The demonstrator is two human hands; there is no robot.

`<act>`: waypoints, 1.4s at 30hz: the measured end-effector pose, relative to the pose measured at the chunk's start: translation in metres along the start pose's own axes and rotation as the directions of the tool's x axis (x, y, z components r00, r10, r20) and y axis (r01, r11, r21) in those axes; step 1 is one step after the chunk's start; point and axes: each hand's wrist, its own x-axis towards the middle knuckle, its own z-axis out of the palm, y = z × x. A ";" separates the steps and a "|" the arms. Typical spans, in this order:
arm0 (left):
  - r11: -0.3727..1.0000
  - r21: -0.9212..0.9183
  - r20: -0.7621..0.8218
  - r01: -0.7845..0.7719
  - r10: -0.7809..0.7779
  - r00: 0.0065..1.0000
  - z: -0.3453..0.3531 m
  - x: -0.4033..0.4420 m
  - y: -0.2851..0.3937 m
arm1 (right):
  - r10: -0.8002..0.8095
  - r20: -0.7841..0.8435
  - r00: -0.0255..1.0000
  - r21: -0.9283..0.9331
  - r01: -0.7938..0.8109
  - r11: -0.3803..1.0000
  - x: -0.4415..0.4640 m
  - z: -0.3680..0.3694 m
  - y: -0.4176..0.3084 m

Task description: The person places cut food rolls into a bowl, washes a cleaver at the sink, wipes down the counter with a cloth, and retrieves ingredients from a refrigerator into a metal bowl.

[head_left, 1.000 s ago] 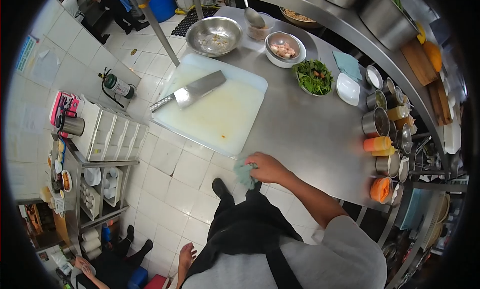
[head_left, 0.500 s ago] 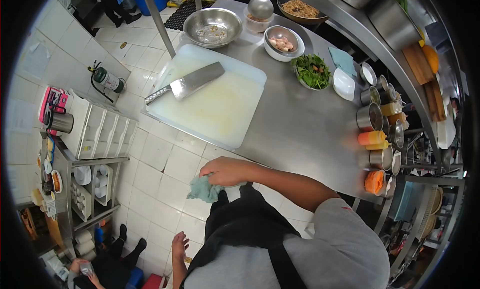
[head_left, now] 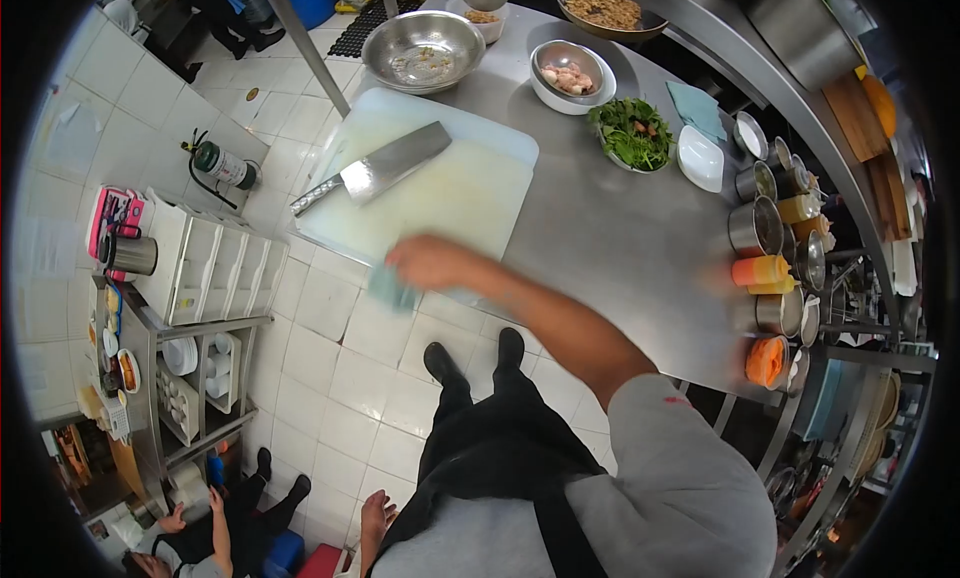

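head view: the right hand (head_left: 425, 263) has swung up from beside the legs, where it held the cloth (head_left: 393, 290) over the floor half a second ago; now it is at the near edge of the board (head_left: 440, 200). that seems to bring the handling of the cloth to the board rather than off the desk (head_left: 620, 248). the hand is blurred, but its fingers look clamped on the cloth, which hangs just below them; whether it touches the board i cannot tell. the left hand (head_left: 376, 516) stays low by the hip, fingers a little apart and loosely curled, with nothing visible in them. the knife (head_left: 395, 166) lies where it was, flat on the board.

the cloth is soft, pale green and bunched, its folds lost in the blur. the board is a thick, milky slab with rounded corners and faint yellowish stains. the knife has a broad, shiny, near-rectangular blade and a dimpled metal handle. the desk is smooth brushed steel; farther along it, the leafy greens (head_left: 640, 133) are heaped beside a glossy white dish (head_left: 715, 172).
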 end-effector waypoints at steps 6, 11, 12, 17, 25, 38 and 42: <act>0.996 -0.086 -0.055 0.026 -0.031 0.998 0.003 0.004 0.015 | 0.198 -0.419 0.886 0.219 -0.113 0.969 -0.110 -0.055 -0.009; 0.965 -0.246 -0.064 0.089 -0.108 0.992 0.015 0.003 0.061 | 0.110 -0.853 0.511 -0.103 -0.370 0.923 -0.134 -0.126 0.062; 0.965 -0.245 -0.063 0.094 -0.113 0.992 0.017 0.004 0.066 | 0.115 -0.874 0.471 -0.103 -0.412 0.905 -0.132 -0.132 0.072; 0.965 -0.226 -0.058 0.135 -0.151 0.987 0.019 0.009 0.078 | 0.128 -0.930 0.346 -0.165 -0.700 0.694 -0.081 -0.123 0.167; 0.962 -0.231 -0.086 0.146 -0.169 0.982 0.019 0.002 0.077 | 0.166 -0.855 0.492 -0.261 -0.684 0.682 -0.133 -0.066 0.137; 0.972 -0.202 0.035 0.119 -0.114 0.993 0.037 0.060 0.101 | 0.527 -0.849 0.041 0.297 -0.787 0.540 -0.383 0.056 0.111; 0.970 -0.229 0.028 0.078 -0.074 0.997 0.034 0.069 0.110 | 0.504 -0.809 0.303 0.080 -0.793 0.605 -0.338 0.094 0.109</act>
